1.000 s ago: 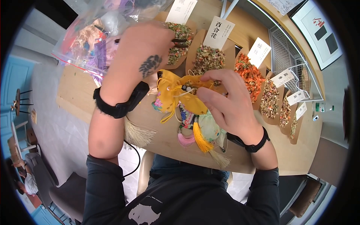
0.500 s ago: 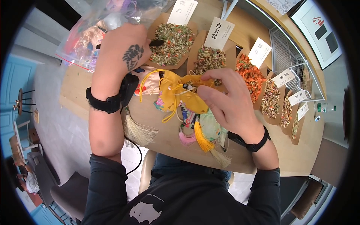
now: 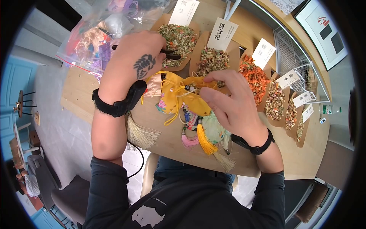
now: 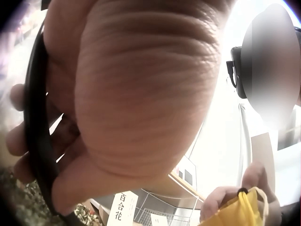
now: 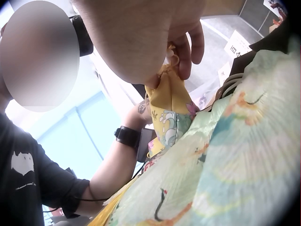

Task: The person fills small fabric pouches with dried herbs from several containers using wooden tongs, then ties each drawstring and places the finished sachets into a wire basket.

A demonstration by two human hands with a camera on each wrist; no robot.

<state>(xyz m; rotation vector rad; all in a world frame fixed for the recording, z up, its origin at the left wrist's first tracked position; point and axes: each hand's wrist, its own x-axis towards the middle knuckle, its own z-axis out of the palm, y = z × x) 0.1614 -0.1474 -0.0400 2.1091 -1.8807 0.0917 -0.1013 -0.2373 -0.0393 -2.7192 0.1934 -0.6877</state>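
A dark spoon (image 3: 171, 55) is gripped in my left hand (image 3: 139, 53), its handle running across the palm in the left wrist view. Its tip lies over the lower left of a green dried-herb heap (image 3: 179, 36) on a brown paper tray. At the table's middle, my right hand (image 3: 234, 99) pinches the rim of a yellow drawstring pouch (image 3: 198, 108), thumb on the near side. Something dried shows inside the open mouth. The pouch has flowers and a wave print in the right wrist view. Next to it lies a pale green pouch (image 3: 214, 128).
Further trays line the back right, with mixed petals (image 3: 213, 61), orange petals (image 3: 253, 78) and other dried herbs (image 3: 274, 99), each with a white label card. A plastic bag (image 3: 114, 28) of colourful pouches lies at back left. Tassels (image 3: 139, 131) hang near the front edge.
My left hand swung left with the spoon away from the herb heap, then came partway back right, bringing the tip over its lower edge. The right hand and yellow pouch stayed in place.
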